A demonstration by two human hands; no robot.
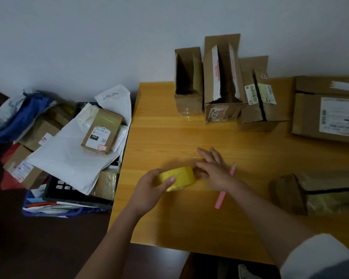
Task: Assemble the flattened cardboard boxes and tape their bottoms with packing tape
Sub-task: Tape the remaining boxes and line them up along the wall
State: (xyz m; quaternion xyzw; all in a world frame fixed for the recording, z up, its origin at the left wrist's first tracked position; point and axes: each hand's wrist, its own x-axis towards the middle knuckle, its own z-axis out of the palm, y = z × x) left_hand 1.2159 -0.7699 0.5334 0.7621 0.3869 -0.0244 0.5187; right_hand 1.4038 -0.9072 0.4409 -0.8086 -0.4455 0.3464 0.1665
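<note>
My left hand (149, 190) grips a yellow roll of packing tape (179, 177) that lies on the wooden table (169, 133). My right hand (212, 168) is just to the right of the roll, its fingers stretched out and blurred, its thumb side touching the roll's edge. Three assembled cardboard boxes stand at the back: a small open one (188, 77), a tall one with white flaps (222, 77) and a labelled one (258, 101). A flat labelled box (326, 115) lies at the far right. Another taped box (320, 192) lies on its side at the right.
A pink utility knife (225, 188) lies on the table under my right wrist. Left of the table, a black crate (73, 192) holds a heap of parcels, white mailer bags (69, 156) and a small labelled box (101, 131). The wall is behind.
</note>
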